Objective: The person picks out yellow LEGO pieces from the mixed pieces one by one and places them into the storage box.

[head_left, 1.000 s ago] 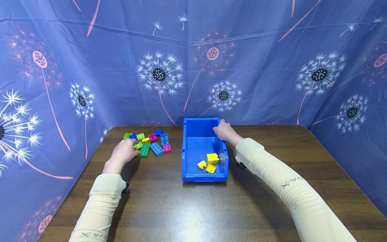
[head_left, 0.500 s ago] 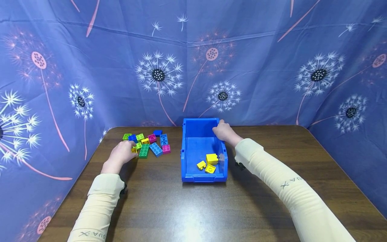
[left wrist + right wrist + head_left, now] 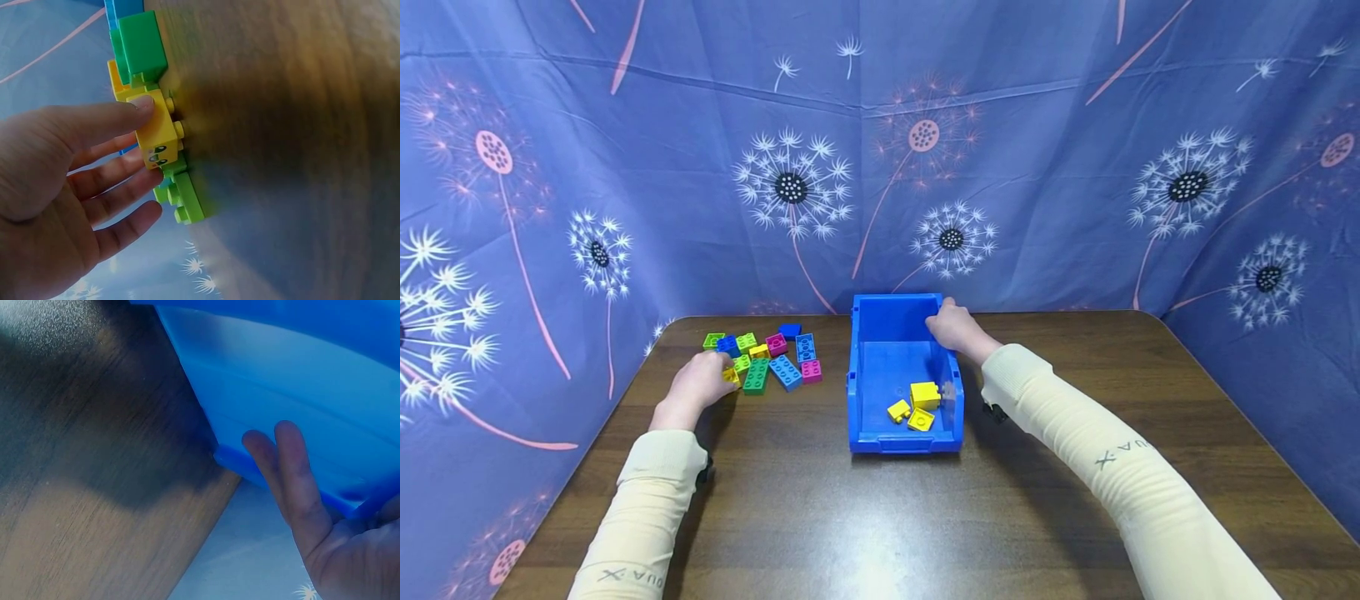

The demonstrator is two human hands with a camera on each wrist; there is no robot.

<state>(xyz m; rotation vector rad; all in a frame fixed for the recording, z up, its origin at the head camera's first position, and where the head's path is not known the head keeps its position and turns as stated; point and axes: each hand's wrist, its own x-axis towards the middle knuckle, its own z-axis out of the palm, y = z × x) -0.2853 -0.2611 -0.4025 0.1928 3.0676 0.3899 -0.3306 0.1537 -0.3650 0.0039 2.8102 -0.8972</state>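
Observation:
My left hand [image 3: 700, 383] is at the near left edge of a pile of coloured bricks [image 3: 775, 354] and pinches a small yellow brick [image 3: 159, 131] between thumb and fingers [image 3: 112, 122]; the brick [image 3: 731, 375] sits just off the pile. My right hand [image 3: 951, 325] grips the far right rim of a blue bin [image 3: 902, 375], its fingers [image 3: 290, 475] against the outer wall [image 3: 300, 394]. Three yellow bricks [image 3: 917, 404] lie in the bin's near part.
The brown table [image 3: 880, 517] is walled by blue dandelion-print cloth [image 3: 880, 167] at the back and both sides. Green bricks [image 3: 140, 47] lie close around the yellow one; a long green brick [image 3: 757, 375] and a blue brick [image 3: 786, 371] lie beside my left hand.
My left hand has closed on the small yellow brick and drawn it slightly toward me, off the pile's edge. My right hand has stayed on the bin's rim.

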